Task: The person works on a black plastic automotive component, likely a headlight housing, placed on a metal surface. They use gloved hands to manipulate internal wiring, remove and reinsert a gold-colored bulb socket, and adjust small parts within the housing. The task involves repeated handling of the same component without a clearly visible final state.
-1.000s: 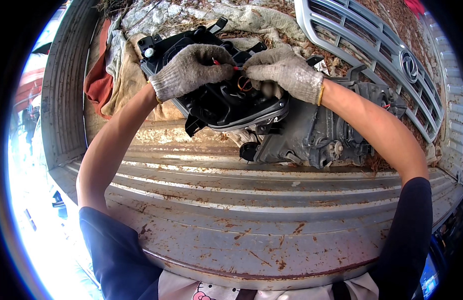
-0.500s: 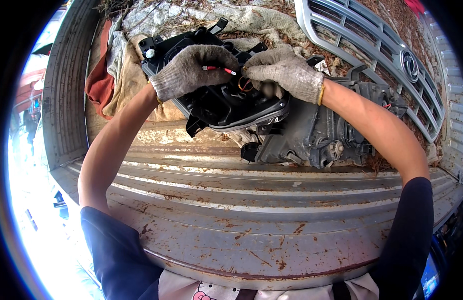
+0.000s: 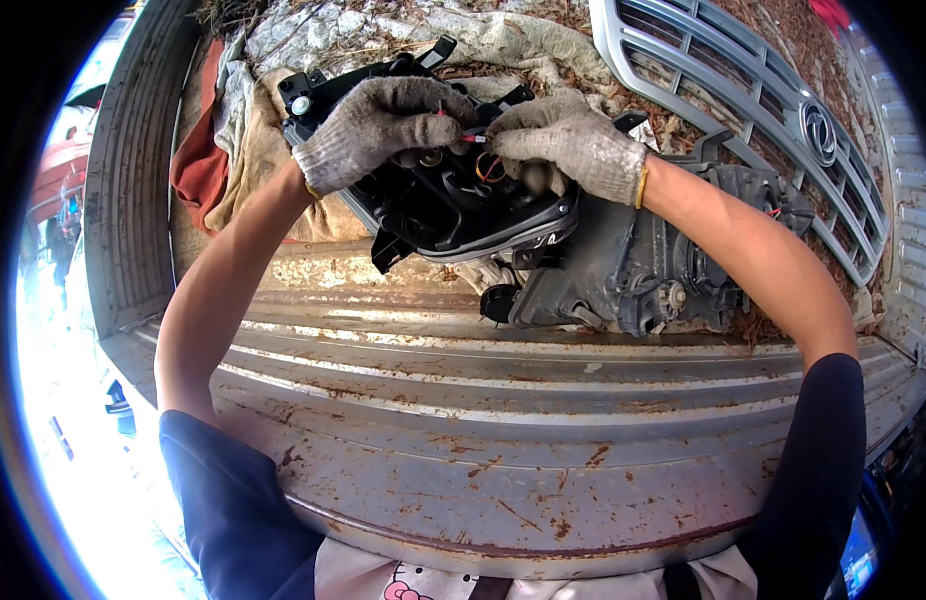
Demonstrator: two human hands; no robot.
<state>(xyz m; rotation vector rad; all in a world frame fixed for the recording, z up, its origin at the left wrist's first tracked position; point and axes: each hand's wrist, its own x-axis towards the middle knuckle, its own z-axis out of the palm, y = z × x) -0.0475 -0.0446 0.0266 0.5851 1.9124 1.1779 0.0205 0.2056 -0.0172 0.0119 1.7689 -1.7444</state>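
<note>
My gloved left hand (image 3: 383, 130) is closed on a small red connector piece (image 3: 473, 138), partly hidden by its fingers and thumb. My gloved right hand (image 3: 568, 145) pinches beside it at the same wiring, fingertips close to the left hand's. Both are over a black lamp housing (image 3: 443, 215), which rests on cloths with its open interior facing up. A loop of thin orange wire (image 3: 488, 170) shows just below the right fingers; exactly what those fingers grip is too small to make out.
A dark grey housing (image 3: 633, 270) lies right of the lamp. A silver grille (image 3: 673, 70) lies at upper right. Cream and orange cloths (image 3: 198, 170) are at left. The rusty ribbed metal bed edge (image 3: 513, 460) runs across the front, with side walls (image 3: 128, 200) rising at both ends.
My left hand has moved slightly up, and its thumb now covers more of the red piece that showed lengthwise half a second ago. My right hand has barely moved.
</note>
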